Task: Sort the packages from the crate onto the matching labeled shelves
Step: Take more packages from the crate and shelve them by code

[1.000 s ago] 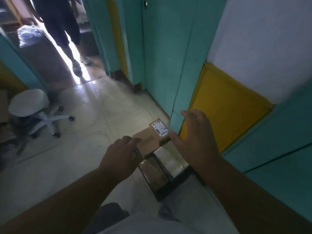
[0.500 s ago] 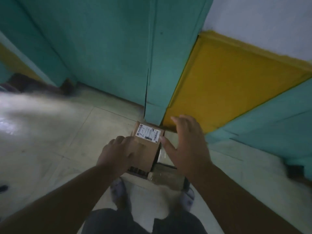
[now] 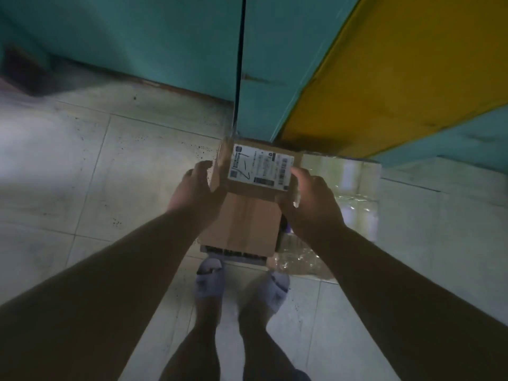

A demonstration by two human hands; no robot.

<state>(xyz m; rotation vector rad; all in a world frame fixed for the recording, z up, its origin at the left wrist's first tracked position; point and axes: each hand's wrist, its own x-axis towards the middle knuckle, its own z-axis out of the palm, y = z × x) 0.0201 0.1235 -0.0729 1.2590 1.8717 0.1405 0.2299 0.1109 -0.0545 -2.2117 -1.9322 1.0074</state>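
Note:
A brown cardboard box (image 3: 244, 215) with a white shipping label (image 3: 261, 168) on its far end sits over the dark crate (image 3: 233, 254) on the floor. My left hand (image 3: 196, 191) grips the box's left side and my right hand (image 3: 310, 204) grips its right side near the label. To the right, packages wrapped in clear plastic (image 3: 354, 193) lie in the crate, one of them (image 3: 299, 257) at its near end. Most of the crate is hidden under the box.
A teal wall (image 3: 137, 37) and a teal and yellow panel (image 3: 398, 64) rise right behind the crate. Pale floor tiles (image 3: 96, 174) spread to the left. My two feet in grey slippers (image 3: 209, 279) stand just in front of the crate.
The view has swung down and closer onto the crate. Both hands have closed in from above and now hold the labelled box by its sides.

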